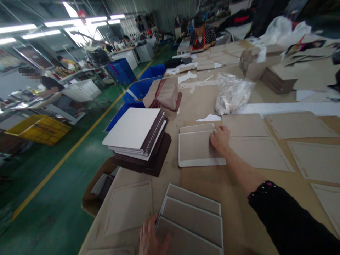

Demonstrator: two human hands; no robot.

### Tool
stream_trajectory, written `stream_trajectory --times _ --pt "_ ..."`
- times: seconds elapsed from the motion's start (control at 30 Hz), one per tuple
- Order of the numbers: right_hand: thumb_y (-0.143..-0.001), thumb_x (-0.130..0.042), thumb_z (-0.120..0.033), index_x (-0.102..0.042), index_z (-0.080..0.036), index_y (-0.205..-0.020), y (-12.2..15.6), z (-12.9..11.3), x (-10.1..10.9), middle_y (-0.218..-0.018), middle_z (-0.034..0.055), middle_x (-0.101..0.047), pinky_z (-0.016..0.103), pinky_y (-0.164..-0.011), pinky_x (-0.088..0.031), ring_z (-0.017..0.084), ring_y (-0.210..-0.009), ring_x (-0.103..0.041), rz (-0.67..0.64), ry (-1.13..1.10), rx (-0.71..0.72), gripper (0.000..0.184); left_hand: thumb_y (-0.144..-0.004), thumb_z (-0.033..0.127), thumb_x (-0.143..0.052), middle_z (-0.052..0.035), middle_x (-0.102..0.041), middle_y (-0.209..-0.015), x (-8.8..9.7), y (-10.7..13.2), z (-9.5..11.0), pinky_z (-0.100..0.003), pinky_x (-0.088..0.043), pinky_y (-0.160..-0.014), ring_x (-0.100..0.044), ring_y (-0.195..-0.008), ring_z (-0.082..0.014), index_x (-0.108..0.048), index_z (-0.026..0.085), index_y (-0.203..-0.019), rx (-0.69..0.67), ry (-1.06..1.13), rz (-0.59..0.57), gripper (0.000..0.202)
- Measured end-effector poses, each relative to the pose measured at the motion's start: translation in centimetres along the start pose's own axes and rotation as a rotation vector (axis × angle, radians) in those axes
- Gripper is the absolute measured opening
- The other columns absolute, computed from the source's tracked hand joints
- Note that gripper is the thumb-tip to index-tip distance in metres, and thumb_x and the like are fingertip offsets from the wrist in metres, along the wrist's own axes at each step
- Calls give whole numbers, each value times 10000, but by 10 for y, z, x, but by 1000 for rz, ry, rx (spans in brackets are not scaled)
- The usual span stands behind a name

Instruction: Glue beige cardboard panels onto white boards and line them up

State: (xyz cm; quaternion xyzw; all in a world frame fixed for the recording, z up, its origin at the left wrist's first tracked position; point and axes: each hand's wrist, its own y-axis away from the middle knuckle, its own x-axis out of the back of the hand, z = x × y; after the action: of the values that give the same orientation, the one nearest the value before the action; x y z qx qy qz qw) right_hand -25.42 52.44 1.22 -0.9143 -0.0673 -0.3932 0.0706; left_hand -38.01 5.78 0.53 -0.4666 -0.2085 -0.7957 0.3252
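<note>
My right hand is closed at the upper right edge of a flat beige board with white borders. A second board shows a strip behind its far edge. At the bottom, my left hand rests with fingers stretched out and thumb apart, against the left edge of several overlapping beige boards with white rims. Its thumb lies over the nearest board. Between the hands and to the left stands a pile of white and dark brown boards.
Beige sheets lie in rows on the right of the table. Behind are a tied bundle, a crumpled clear plastic bag and stacked brown card. Blue bins line the left edge. A co-worker sits at the far end.
</note>
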Motion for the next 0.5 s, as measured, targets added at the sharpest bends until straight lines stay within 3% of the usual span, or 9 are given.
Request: stream_trajectory --times 0.13,0.23,0.33,0.43,0.5 --pt "-872 -634 -289 -617 -148 -1175 66 16 36 -1206 120 -604 429 -953 -437 252 -1052 -582 -176 -26 -7 334 -707 317 -645 -108 -606 -1135 15 -5 25 -529 -457 -1001 -566 -1116 -315 -553 178 -1175 92 -10 -115 497" --pt "-803 -635 -358 -667 -204 -975 154 34 73 -873 51 -672 369 -809 -474 224 -811 -618 -394 -59 -51 233 -673 304 -702 -111 -573 -1132 17 -11 34 -522 -441 -1012 -536 -1134 -319 -542 171 -1166 158 -13 -178 535" --pt "-767 -610 -475 -643 -234 -907 251 41 101 -846 48 -688 371 -774 -500 235 -790 -646 -500 -108 -160 281 -647 293 -732 -108 -555 -1129 15 -15 33 -508 -438 -1015 -530 -1126 -310 -534 158 -1173 203 4 -217 578" --pt "-761 -575 -536 -600 -209 -1093 325 33 103 -913 85 -702 405 -771 -538 260 -814 -683 -483 -145 -319 467 -610 295 -759 -104 -545 -1121 16 -19 31 -488 -446 -1011 -537 -1109 -302 -536 138 -1177 225 36 -239 629" --pt "-745 -573 -529 -565 -184 -1174 354 22 93 -985 120 -694 423 -799 -546 281 -879 -684 -457 -175 -391 550 -591 301 -770 -97 -536 -1124 18 -22 31 -472 -456 -1003 -546 -1103 -294 -536 137 -1178 233 63 -258 653"
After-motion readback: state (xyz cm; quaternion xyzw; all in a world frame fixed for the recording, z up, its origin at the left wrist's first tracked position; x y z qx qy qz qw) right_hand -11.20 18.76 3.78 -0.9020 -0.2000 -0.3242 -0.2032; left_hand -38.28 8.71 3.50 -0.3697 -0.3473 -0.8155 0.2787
